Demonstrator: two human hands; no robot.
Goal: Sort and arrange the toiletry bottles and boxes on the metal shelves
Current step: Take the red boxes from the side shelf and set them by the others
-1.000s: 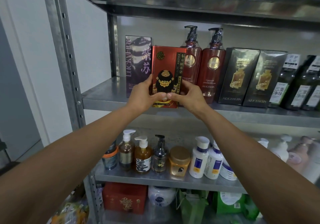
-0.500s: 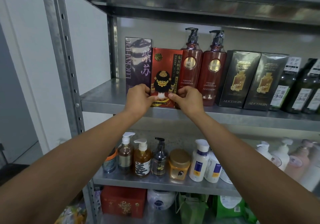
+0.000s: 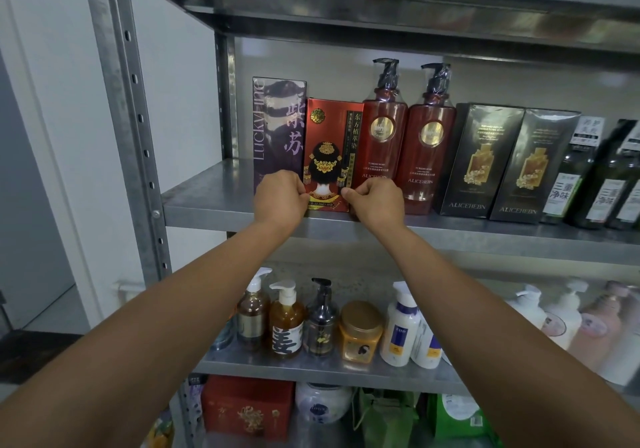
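A red box (image 3: 330,136) with a gold headdress picture stands upright on the upper metal shelf (image 3: 214,202), between a tall purple box (image 3: 277,125) and two dark red pump bottles (image 3: 384,136). My left hand (image 3: 280,198) pinches the red box's lower left corner. My right hand (image 3: 377,203) pinches its lower right corner. Both hands cover the box's bottom edge, so its contact with the shelf is partly hidden.
Right of the red bottles stand two black boxes (image 3: 481,160) and dark green bottles (image 3: 581,174). The lower shelf (image 3: 311,366) carries several pump bottles, an orange jar (image 3: 360,330) and white bottles. A red box (image 3: 247,406) and green bags lie below. The steel upright (image 3: 128,101) stands at left.
The red box went from being held tilted at the shelf front to standing back in the row beside the purple box. Both hands slid down to its lower corners.
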